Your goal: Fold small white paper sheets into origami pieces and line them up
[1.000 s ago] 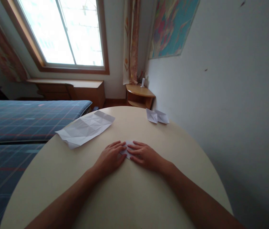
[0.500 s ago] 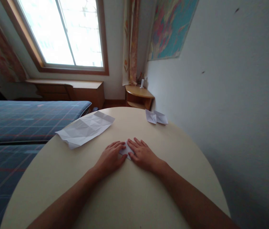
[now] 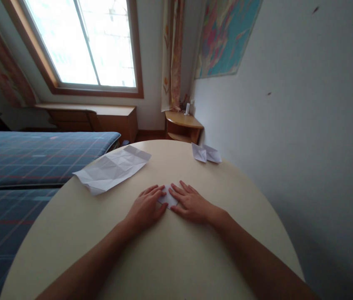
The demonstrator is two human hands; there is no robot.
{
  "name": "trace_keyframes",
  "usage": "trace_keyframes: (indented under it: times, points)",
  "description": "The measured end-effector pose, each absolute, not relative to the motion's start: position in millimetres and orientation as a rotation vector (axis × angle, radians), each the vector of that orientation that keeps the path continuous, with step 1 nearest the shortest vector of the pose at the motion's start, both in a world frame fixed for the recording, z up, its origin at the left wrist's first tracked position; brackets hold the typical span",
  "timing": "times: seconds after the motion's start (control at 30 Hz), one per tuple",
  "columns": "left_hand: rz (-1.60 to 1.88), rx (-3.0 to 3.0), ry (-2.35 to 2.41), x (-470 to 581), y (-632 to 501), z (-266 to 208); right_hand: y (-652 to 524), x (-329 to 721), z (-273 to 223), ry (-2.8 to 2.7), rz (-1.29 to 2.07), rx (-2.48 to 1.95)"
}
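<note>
A small folded piece of white paper (image 3: pixel 168 198) lies flat on the round cream table (image 3: pixel 164 258), between my two hands. My left hand (image 3: pixel 147 204) rests on its left side, with the fingers stretched out over the paper and the thumb at its near edge. On the opposite side, my right hand (image 3: pixel 192 203) lies with spread fingers, the fingertips and thumb touching the paper's right part. Both hands cover some of the paper, so its full outline is hidden.
A large creased white sheet (image 3: pixel 114 170) lies at the table's far left. Folded paper shapes (image 3: pixel 206 153) stand near the far right edge. A plaid mattress (image 3: pixel 39 160) borders the table on the left, a white wall (image 3: pixel 304 137) on the right.
My right hand has slid slightly to the right, and more of the folded paper shows between the hands. My left hand has hardly moved.
</note>
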State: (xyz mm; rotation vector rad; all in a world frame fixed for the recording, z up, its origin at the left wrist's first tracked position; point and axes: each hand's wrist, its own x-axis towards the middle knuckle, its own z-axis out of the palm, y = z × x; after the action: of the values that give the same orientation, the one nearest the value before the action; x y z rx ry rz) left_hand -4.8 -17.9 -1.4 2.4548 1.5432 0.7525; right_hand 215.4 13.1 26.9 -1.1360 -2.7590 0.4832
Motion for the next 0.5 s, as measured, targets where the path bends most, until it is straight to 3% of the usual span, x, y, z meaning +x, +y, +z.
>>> trace_keyframes:
  times: [0.5]
  points:
    - [0.838,2.434,1.531,-4.3,-17.4,-3.8,21.9,197.0,14.3,-2.51,0.377,-1.364]
